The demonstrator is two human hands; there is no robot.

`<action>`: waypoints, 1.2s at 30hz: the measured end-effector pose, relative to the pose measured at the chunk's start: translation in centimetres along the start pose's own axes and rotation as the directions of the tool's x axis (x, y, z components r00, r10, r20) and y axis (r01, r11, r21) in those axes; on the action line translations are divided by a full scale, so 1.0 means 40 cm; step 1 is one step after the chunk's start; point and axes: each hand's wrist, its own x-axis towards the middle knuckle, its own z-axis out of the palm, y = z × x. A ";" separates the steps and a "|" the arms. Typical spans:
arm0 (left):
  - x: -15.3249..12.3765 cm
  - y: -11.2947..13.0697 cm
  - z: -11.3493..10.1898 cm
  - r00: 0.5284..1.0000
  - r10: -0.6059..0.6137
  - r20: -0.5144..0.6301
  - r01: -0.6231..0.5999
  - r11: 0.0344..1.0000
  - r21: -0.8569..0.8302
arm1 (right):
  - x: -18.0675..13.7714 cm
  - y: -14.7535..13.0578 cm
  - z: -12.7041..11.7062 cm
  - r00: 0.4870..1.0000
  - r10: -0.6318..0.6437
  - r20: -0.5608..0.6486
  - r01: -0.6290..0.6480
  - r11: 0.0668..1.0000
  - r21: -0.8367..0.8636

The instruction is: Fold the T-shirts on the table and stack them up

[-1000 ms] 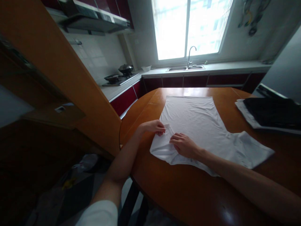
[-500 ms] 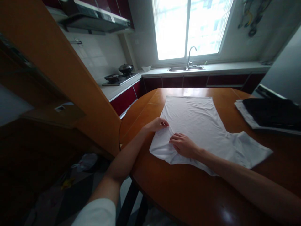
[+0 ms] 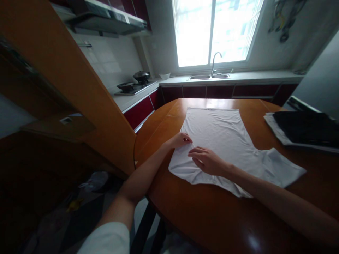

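A white T-shirt (image 3: 225, 141) lies spread flat on a round wooden table (image 3: 201, 218), its hem toward the window and one sleeve out to the right. My left hand (image 3: 180, 140) rests at the shirt's left edge, fingers curled and pinching the fabric by the near sleeve. Just right of it, my right hand (image 3: 208, 160) lies on the cloth with fingers stretched out flat, pressing it down.
A stack of folded dark and white clothes (image 3: 304, 130) sits at the table's right edge. An orange wooden partition (image 3: 79, 91) stands at the left. Behind the table run a counter with a sink (image 3: 209, 76) and a stove with pans (image 3: 132, 86).
My left hand slid slightly up and right along the shirt's edge, smoothing the small fold it held. My right hand's fingers stretched out flatter toward the left.
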 end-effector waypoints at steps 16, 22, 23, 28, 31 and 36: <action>0.007 -0.003 -0.003 0.997 -0.078 0.023 0.080 0.989 -0.122 | 0.063 -0.154 0.153 0.943 0.047 0.330 -0.068 0.996 0.052; 0.010 -0.014 -0.001 0.999 -0.046 0.015 0.047 0.993 -0.109 | 0.059 -0.157 0.145 0.947 0.009 0.321 -0.043 0.994 0.098; 0.011 -0.016 -0.002 0.999 -0.041 0.006 0.041 0.993 -0.110 | 0.059 -0.157 0.143 0.946 -0.001 0.325 -0.038 0.993 0.111; 0.014 -0.031 -0.022 0.975 -0.023 -0.219 0.001 0.995 -0.099 | 0.059 -0.154 0.144 0.968 -0.008 0.249 -0.022 0.993 0.117; 0.010 -0.039 -0.037 0.962 -0.046 -0.269 0.050 0.999 0.008 | 0.058 -0.153 0.150 0.969 0.010 0.245 -0.037 0.994 0.103; 0.005 -0.033 -0.030 0.983 -0.087 -0.159 0.106 0.988 0.115 | 0.057 -0.152 0.155 0.968 0.013 0.251 -0.036 0.996 0.088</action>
